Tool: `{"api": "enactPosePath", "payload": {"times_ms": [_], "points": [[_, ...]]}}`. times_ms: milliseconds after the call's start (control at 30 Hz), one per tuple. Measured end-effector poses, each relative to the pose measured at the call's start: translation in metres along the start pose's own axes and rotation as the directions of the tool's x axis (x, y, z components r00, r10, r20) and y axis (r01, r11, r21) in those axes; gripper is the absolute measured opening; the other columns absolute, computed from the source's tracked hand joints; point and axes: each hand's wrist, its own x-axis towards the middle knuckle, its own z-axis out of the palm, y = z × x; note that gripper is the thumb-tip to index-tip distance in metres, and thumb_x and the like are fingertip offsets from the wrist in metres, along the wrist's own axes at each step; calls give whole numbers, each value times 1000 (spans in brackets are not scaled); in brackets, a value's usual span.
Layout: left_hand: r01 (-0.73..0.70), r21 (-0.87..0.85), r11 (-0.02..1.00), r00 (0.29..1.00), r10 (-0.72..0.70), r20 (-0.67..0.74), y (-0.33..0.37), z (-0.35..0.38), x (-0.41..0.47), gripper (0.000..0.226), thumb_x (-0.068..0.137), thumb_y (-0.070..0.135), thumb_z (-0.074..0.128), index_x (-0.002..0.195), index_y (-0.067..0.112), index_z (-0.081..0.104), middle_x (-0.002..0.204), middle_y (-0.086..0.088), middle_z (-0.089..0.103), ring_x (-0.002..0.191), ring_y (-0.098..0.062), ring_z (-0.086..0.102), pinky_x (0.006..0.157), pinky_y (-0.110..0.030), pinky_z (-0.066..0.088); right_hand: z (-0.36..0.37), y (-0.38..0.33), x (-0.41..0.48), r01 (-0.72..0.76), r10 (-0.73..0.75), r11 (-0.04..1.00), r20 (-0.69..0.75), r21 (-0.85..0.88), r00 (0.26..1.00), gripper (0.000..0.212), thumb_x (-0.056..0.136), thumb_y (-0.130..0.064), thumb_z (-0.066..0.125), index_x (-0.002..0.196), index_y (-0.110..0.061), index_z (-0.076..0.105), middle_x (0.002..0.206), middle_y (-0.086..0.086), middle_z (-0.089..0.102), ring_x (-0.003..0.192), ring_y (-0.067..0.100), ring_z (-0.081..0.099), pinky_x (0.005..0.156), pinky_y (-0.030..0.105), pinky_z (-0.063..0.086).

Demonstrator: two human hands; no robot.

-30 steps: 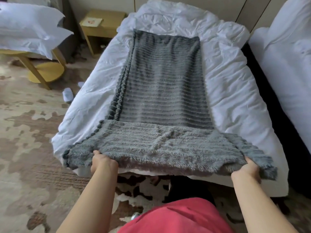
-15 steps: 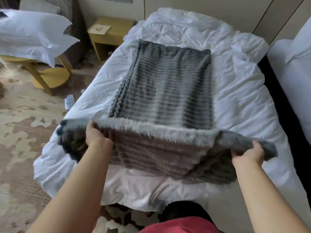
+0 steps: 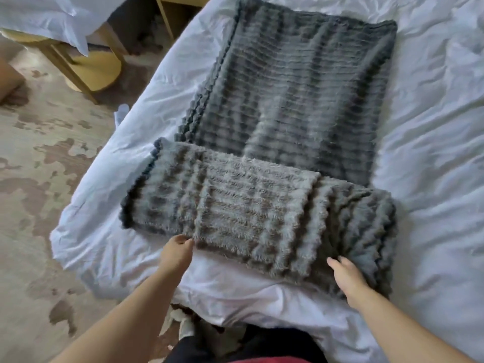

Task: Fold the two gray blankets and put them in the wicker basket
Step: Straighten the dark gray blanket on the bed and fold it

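Note:
One gray ribbed blanket (image 3: pixel 296 95) lies lengthwise on the white bed (image 3: pixel 432 153). Its near end is folded back over itself into a wide band (image 3: pixel 248 213) across the bed's foot. My left hand (image 3: pixel 178 248) is at the band's near edge, with curled fingertips pinching the fuzzy hem. Fingers straight and apart, my right hand (image 3: pixel 345 276) rests flat on the band's right part near its scalloped border. I see no second blanket and no wicker basket.
A round wooden side table (image 3: pixel 91 66) with white pillows (image 3: pixel 52 19) on it stands left of the bed. Beyond it is a wooden nightstand (image 3: pixel 172 11). A white slipper (image 3: pixel 121 112) lies on the patterned carpet (image 3: pixel 39 179) by the bed's edge.
The blanket's near end, held lifted in both hands before, now lies folded flat on the bed. My right hand has let go and rests on it. The view has moved closer.

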Motion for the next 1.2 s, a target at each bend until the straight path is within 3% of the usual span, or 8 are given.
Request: {"api": "enactPosePath", "payload": {"times_ms": [300,467,567,700,767,867,1067,1200], "points": [[-239,180,954,948,270,-169,50,-50,58,48,85,13,53,133,14,51,139,-14,39,114,-27,51,98,-35,44,40,-72,-27,52,-120,968,-271,-244,955,57,94,-22,46,147,-6,30,150,19,32,132,37,38,104,44,37],[-405,337,850,890,451,-67,86,-68,106,52,85,16,52,136,20,48,146,-12,37,129,-28,41,108,-41,37,98,-102,-51,168,-303,818,-165,-551,938,66,98,-41,39,154,-24,8,162,10,-5,148,27,3,119,40,14],[-235,507,830,944,319,-85,89,-82,142,57,88,38,54,141,28,35,149,-15,32,135,-35,32,112,-53,23,130,-109,-53,218,-323,735,-49,-642,945,66,99,-45,36,153,-31,2,161,2,-14,149,22,-8,120,39,7],[-113,357,927,994,106,39,75,-89,186,64,90,47,55,142,17,32,127,-15,56,119,-38,51,95,-43,43,165,-113,-45,143,-178,763,7,-630,984,65,100,-42,35,154,-27,3,162,-2,-10,149,20,-4,120,37,12],[-189,196,962,975,160,156,67,-90,200,26,92,40,55,104,17,55,87,-8,63,97,-34,61,70,-35,46,174,-116,-44,86,-128,769,-21,-634,992,64,100,-37,35,154,-25,4,162,-2,-8,149,20,-2,120,37,14],[43,-201,979,936,31,351,53,-103,214,29,89,41,62,74,18,52,52,1,56,52,-20,58,48,-27,47,180,-124,-45,32,-70,809,-42,-587,997,62,100,-33,38,154,-25,8,162,-4,-6,149,18,0,119,36,17],[-118,197,973,992,126,-29,55,-102,207,41,81,28,69,117,15,54,115,-18,57,98,-38,57,88,-44,48,159,-133,-53,77,-92,857,-3,-509,996,58,100,-30,41,153,-24,20,161,-4,11,142,19,30,105,32,36],[-327,413,850,928,372,-29,95,-78,157,71,74,2,54,139,27,39,144,-12,32,126,-38,37,108,-51,32,135,-118,-61,100,-108,904,5,-415,994,57,98,-27,44,152,-26,24,157,-3,27,86,6,53,73,22,46]]}}
